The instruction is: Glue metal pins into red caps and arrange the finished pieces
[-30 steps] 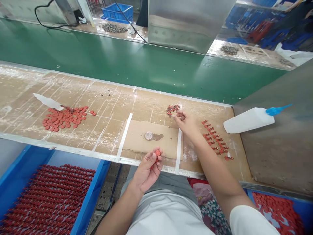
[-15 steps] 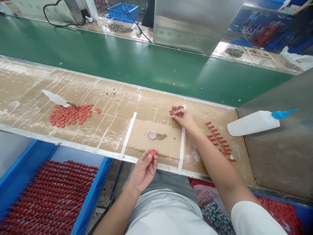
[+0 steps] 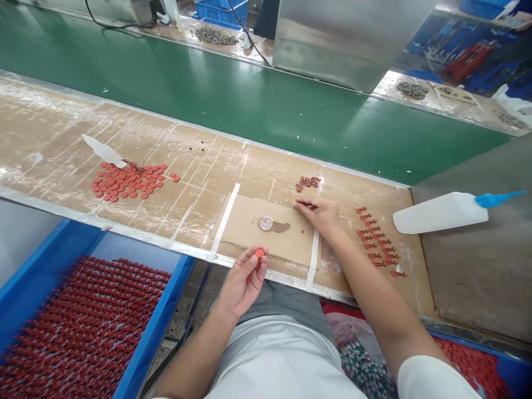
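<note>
My left hand (image 3: 245, 280) pinches a round red disc (image 3: 259, 253) at the front edge of the cardboard sheet (image 3: 245, 224). Over the sheet's back right corner, my right hand (image 3: 322, 215) has thumb and forefinger closed on a small dark reddish piece (image 3: 296, 205), mostly hidden by the fingertips. Just behind that hand lies a little pile of red and dark metal pieces (image 3: 308, 183). A small round dish (image 3: 266, 223) sits on the cardboard beside a wet brown stain. Rows of red discs with metal parts (image 3: 376, 244) lie right of my right forearm.
Loose red discs (image 3: 124, 182) are heaped at the left by a white pointed strip (image 3: 103, 151). A white bottle (image 3: 440, 213) with a blue nozzle lies at the right. A blue tray (image 3: 177, 282) of red pieces stands lower left. Behind the bench runs a green belt (image 3: 208, 94).
My right hand has drawn back from the small pile toward the cardboard, with a small piece between its fingertips. My left hand still holds the red disc. The view has shifted slightly.
</note>
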### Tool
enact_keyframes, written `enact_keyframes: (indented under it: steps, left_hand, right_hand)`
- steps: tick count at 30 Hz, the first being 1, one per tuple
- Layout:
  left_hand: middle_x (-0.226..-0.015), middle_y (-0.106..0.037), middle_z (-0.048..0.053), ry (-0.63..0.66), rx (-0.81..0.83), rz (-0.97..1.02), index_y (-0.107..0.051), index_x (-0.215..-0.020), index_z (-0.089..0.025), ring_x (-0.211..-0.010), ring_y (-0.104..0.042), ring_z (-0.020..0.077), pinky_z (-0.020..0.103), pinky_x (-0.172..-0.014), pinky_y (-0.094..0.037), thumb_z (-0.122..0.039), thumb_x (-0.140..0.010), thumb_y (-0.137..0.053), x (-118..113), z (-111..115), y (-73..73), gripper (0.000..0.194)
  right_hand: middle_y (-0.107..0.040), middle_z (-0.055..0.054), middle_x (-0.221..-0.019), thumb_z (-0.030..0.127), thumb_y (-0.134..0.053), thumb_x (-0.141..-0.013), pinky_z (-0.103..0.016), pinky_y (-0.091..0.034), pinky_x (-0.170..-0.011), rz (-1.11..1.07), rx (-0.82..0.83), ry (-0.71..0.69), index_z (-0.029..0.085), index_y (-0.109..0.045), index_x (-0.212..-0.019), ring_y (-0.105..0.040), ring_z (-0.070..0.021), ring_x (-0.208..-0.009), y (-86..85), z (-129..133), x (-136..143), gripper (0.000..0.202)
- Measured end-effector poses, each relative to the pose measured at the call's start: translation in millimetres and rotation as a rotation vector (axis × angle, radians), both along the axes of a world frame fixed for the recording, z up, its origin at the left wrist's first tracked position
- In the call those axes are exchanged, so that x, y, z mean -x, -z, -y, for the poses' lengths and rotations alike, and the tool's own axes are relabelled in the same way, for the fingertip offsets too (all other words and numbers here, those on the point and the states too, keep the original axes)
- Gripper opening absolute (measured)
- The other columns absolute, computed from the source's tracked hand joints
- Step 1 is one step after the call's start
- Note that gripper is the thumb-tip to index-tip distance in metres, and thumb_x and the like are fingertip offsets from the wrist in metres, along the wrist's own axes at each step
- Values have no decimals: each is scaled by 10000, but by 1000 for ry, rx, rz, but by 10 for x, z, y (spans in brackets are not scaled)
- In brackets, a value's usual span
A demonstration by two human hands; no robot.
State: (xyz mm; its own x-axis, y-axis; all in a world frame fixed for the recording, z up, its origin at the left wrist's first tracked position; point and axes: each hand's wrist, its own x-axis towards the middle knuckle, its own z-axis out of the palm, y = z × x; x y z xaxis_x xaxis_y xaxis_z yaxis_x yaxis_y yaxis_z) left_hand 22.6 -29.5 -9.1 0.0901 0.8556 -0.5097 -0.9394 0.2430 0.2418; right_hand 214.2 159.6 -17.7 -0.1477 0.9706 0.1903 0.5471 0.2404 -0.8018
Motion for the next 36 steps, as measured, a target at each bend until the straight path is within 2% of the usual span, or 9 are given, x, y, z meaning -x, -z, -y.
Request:
enact_keyframes:
  steps: [4, 6, 10, 12, 16, 18, 21, 27, 36]
  left_hand:
    - [-993, -719, 53, -15, -16, -4, -696, -957, -160, -815, -689, 76, 143, -777, -554, -74, -772, -661, 22, 7, 3, 206]
    - [-986, -720, 50, -26, -18, -2, -694, -952, -162, -806, -690, 74, 142, -769, -555, -75, -775, -657, 27, 7, 3, 200]
    - [-979, -722, 46, -42, -20, -2, -689, -958, -164, -807, -691, 77, 150, -771, -557, -83, -773, -663, 34, 6, 1, 204]
    - [-970, -725, 44, -47, -24, -7, -689, -956, -166, -805, -691, 78, 149, -766, -557, -83, -769, -667, 40, 9, -2, 205]
    - [-972, -726, 44, -73, -24, -25, -691, -959, -165, -790, -688, 71, 139, -758, -554, -95, -767, -677, 56, 13, -4, 206]
    - [-973, -725, 45, -80, -26, -30, -692, -965, -164, -784, -687, 70, 143, -761, -554, -104, -763, -685, 61, 11, 2, 210]
    - [-970, -725, 49, -80, -36, -41, -695, -958, -158, -784, -686, 73, 148, -767, -554, -107, -752, -698, 61, 2, 11, 213]
    - [-961, -724, 51, -69, -48, -53, -695, -947, -144, -781, -684, 71, 137, -765, -547, -117, -747, -705, 60, -24, -1, 201]
    - [-973, -720, 51, -60, -49, -19, -687, -960, -146, -786, -683, 68, 139, -770, -550, -116, -762, -691, 90, -30, 7, 200]
  right_hand:
    - [-749, -58, -820, 440, -776, -651, -299, -586, -613, -391, 205, 20, 191, -734, -879, -713, -205, -739, -203, 204, 198, 340]
    - [-747, -59, -824, 437, -792, -637, -283, -589, -597, -543, 315, -5, 187, -723, -894, -717, -198, -740, -277, 321, 319, 365]
    - [-748, -53, -854, 413, -799, -641, -285, -606, -645, -659, 403, -62, 193, -718, -925, -720, -186, -758, -304, 510, 519, 368]
    - [-749, -53, -859, 407, -786, -660, -304, -609, -666, -612, 336, -60, 196, -724, -925, -718, -189, -766, -273, 576, 584, 345]
    - [-749, -52, -905, 383, -749, -706, -340, -597, -704, -368, 49, -12, 220, -742, -881, -704, -192, -760, -170, 657, 648, 240]
    - [-748, -45, -900, 368, -725, -732, -340, -586, -686, -246, -81, -24, 242, -745, -871, -689, -184, -722, -116, 671, 657, 189]
    - [-745, -31, -853, 353, -703, -753, -337, -571, -658, -142, -188, -56, 270, -744, -859, -661, -170, -654, -59, 670, 664, 141]
    - [-737, -21, -788, 284, -706, -751, -333, -546, -617, -173, -307, -102, 273, -742, -863, -628, -156, -594, -31, 652, 682, 118]
    - [-728, -19, -741, 359, -704, -734, -346, -560, -614, -108, -254, -55, 275, -738, -809, -629, -165, -583, 28, 628, 692, 118]
